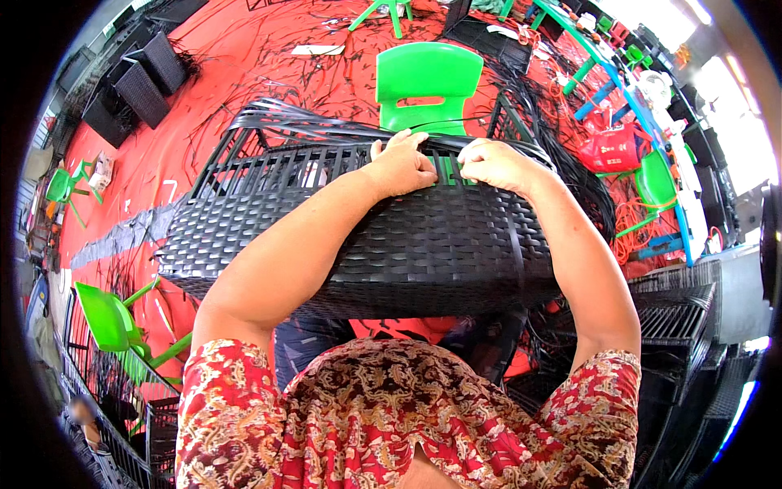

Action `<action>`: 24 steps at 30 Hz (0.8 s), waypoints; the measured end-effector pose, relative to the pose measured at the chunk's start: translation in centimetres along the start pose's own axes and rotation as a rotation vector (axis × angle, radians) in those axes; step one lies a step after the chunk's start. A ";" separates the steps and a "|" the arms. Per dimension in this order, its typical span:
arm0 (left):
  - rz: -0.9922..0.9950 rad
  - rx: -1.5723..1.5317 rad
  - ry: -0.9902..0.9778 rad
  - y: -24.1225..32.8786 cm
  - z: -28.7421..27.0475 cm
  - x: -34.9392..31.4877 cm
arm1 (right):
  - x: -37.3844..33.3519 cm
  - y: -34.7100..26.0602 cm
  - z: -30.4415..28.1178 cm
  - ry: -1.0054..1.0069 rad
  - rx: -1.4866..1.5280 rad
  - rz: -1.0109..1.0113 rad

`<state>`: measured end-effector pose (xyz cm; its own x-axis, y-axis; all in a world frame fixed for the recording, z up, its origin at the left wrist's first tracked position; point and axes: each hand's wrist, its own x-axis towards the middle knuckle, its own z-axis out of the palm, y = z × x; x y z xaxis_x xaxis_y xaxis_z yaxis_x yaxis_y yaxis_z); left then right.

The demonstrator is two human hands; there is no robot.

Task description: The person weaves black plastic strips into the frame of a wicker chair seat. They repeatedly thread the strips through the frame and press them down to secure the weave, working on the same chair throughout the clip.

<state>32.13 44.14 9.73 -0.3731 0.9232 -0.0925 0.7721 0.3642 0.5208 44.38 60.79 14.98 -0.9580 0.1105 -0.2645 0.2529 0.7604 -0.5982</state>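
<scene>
A half-woven black wicker panel (456, 236) of flat plastic strips lies across in front of me, its near part tightly woven and its far part bare slats. My left hand (399, 167) rests on the edge of the weave, its thumb and forefinger pinched at a black strip and its other fingers bent over the slats. Just to the right, my right hand (497, 165) is closed, with fingertips pinching at the same row. The strip between the hands is mostly hidden by my fingers. Long loose black strips (301, 122) lie bundled along the frame's far side.
Beyond the frame stands a green plastic chair (428, 73). Strip scraps litter the red floor covering (244, 57). Dark woven pieces (138, 85) stand far left, and another green chair (106, 318) is near left. At right are a red bag (611, 149) and a blue-edged table (635, 102).
</scene>
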 end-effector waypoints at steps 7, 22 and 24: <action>-0.044 -0.121 -0.015 0.3 0.1 0.0 | 0.7 0.6 0.4 -0.031 -0.108 -0.008; 0.074 -0.078 0.185 -5.1 -2.4 -2.7 | 3.5 -2.4 3.3 0.016 0.139 -0.043; 0.028 0.062 0.131 -4.7 -1.6 -2.9 | 3.1 -3.3 3.4 0.042 0.146 0.023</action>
<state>28.78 39.60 8.93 -0.4121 0.9105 0.0346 0.8115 0.3496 0.4682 41.05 56.45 13.60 -0.9557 0.1563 -0.2495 0.2893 0.6566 -0.6966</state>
